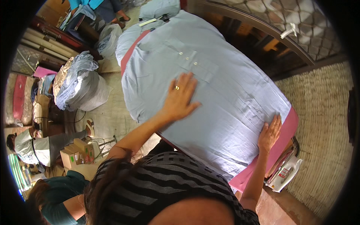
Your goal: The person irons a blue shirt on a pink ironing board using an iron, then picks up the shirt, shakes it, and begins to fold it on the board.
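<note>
A light blue shirt (217, 101) lies spread over a pink-covered ironing board (287, 127), with a short row of buttons on its placket toward the far end. My left hand (182, 97), with a ring on one finger, rests flat on the middle of the cloth, fingers stretched out. Near the hem at the right, my right hand (270, 134) lies flat on the shirt by the board's pink edge, its fingers extended. Neither hand grips anything. Beside the right end of the board stands a white iron (284, 174).
More folded blue garments (159, 9) are stacked at the board's far end. A large bag of blue clothes (80, 84) stands on the floor at left, near cardboard boxes (77, 153). Other people sit at the left and far left. A metal lattice gate (277, 22) borders the far right.
</note>
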`<state>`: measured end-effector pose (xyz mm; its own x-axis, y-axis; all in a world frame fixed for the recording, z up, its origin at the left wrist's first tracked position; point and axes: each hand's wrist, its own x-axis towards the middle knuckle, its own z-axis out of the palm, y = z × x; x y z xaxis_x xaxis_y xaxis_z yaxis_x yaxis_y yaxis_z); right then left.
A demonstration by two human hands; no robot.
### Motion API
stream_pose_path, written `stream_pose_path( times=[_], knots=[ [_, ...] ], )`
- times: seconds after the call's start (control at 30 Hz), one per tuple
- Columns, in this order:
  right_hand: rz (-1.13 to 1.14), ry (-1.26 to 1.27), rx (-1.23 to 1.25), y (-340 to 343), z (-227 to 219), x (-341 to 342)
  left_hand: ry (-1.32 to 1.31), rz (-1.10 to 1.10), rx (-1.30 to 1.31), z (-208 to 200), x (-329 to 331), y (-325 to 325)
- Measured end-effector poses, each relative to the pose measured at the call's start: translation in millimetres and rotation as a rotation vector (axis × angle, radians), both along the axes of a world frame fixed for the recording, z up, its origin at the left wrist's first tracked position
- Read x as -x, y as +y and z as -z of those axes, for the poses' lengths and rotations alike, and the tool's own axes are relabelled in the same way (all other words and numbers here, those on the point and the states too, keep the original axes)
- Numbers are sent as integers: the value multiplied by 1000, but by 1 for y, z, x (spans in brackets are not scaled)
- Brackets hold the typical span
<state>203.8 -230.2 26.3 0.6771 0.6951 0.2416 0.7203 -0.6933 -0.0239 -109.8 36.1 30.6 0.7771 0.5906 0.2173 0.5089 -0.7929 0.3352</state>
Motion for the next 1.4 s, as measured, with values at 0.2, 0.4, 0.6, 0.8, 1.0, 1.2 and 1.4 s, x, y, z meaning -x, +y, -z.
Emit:
stream_pose_path(
  times=[0.2,0.4,0.6,0.8,1.0,1.2,1.4],
  knots=[
    [-102,-45,14,-6,-3,-10,-52,-212,-55,18,94,141],
    [-56,11,13,-6,1,-14,-224,-44,-72,7,130,249],
    [-90,16,-16,-6,2,-15,-346,-415,-124,18,124,226],
    [-52,14,5,-9,0,-15,-264,-653,95,-4,113,253],
    [-31,31,26,-7,-1,-12,-158,-360,23,-20,-14,308],
    [-24,76,-19,-2,-6,-8,-414,67,517,-10,-69,339],
    [-20,64,-52,3,-9,-10,-795,63,533,19,-54,338]
  ],
)
